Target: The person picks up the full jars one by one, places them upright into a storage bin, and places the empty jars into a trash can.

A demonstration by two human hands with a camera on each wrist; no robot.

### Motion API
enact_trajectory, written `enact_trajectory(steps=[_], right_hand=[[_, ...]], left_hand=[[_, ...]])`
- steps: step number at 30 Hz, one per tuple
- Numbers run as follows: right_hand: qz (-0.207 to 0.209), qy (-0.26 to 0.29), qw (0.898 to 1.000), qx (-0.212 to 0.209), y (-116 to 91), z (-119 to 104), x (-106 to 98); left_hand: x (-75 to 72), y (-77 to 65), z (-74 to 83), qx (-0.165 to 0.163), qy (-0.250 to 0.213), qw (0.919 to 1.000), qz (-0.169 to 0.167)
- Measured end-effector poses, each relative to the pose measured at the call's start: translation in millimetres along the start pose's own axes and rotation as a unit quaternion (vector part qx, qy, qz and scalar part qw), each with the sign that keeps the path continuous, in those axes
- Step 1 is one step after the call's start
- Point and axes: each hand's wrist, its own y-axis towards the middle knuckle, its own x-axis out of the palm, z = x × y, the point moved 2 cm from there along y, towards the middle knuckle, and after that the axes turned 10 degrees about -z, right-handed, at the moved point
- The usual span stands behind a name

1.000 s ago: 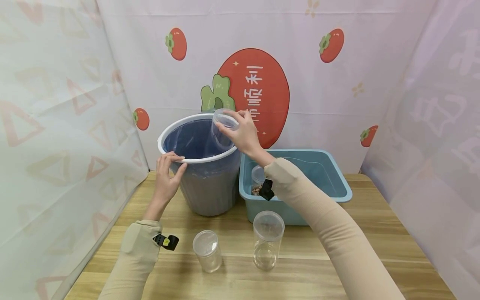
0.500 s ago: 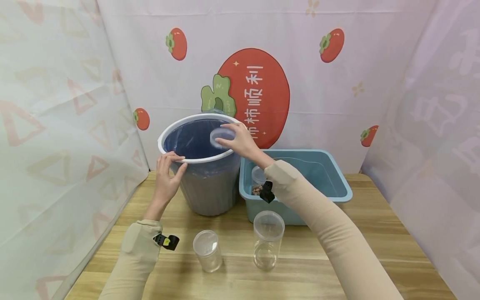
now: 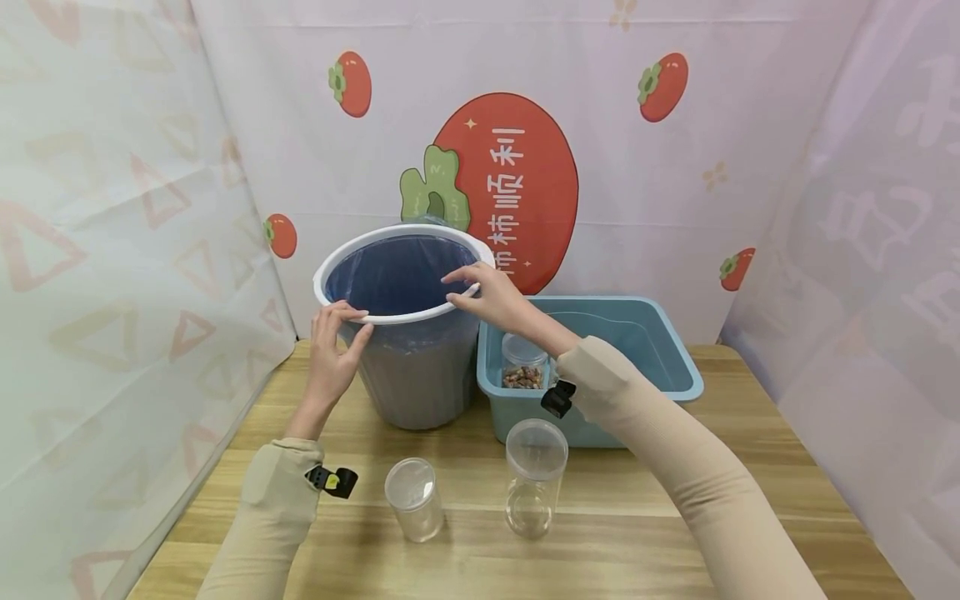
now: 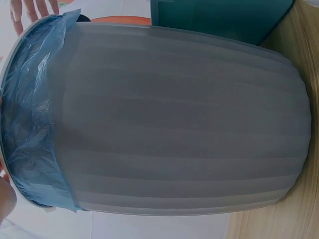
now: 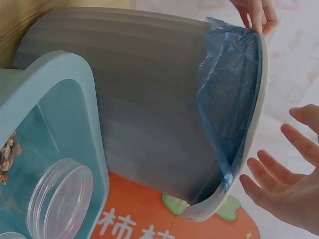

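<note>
A grey trash can (image 3: 420, 383) with a blue liner bag (image 5: 227, 89) folded under its white rim stands at the back left of the table. My left hand (image 3: 333, 354) grips the near left part of the rim, as the right wrist view also shows. Over the rim's right side is my right hand (image 3: 491, 300), its fingers spread and holding nothing. Deep blue liner fills the can's mouth, and what lies inside it is hidden. On the table nearer me stand a small clear jar (image 3: 416, 504) and a taller clear jar (image 3: 534, 483), both lidded.
Right of the can sits a blue-green plastic basin (image 3: 678, 375). Inside it is a clear jar (image 3: 523, 354) holding brown nut-like pieces, partly behind my right forearm. Printed cloth walls (image 3: 637, 217) enclose the wooden table (image 3: 480, 567).
My right hand has lowered a clear plastic cup into the trash can and let it go; the cup is out of sight. The hand has drawn back to the rim. The left hand stays put.
</note>
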Motion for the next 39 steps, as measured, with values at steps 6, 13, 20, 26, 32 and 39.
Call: enact_trajectory(steps=[6,13,20,26,32,39], right_hand=[[-0.003,-0.002,1.000,-0.025,-22,-3,-5],[0.003,0.010,0.999,-0.044,-45,0,-10],[-0.021,0.009,0.999,-0.040,-67,3,-9],[-0.028,0.006,0.997,-0.068,-88,6,-1],[-0.024,-0.008,0.995,-0.097,-107,12,7],[-0.025,-0.031,0.993,-0.113,-125,17,18]], left_hand=[[0.8,-0.1,-0.6,0.001,0.000,1.0000,-0.001],[1.2,0.3,-1.9,0.004,0.003,1.0000,0.005],[4.1,-2.0,-27.7,0.009,-0.001,1.0000,0.004],[4.8,-3.6,-42.4,0.000,0.006,1.0000,-0.006],[3.9,-2.8,-42.3,0.001,0.006,0.9999,-0.010],[3.8,-3.1,-42.4,0.007,0.005,0.9999,-0.009]])
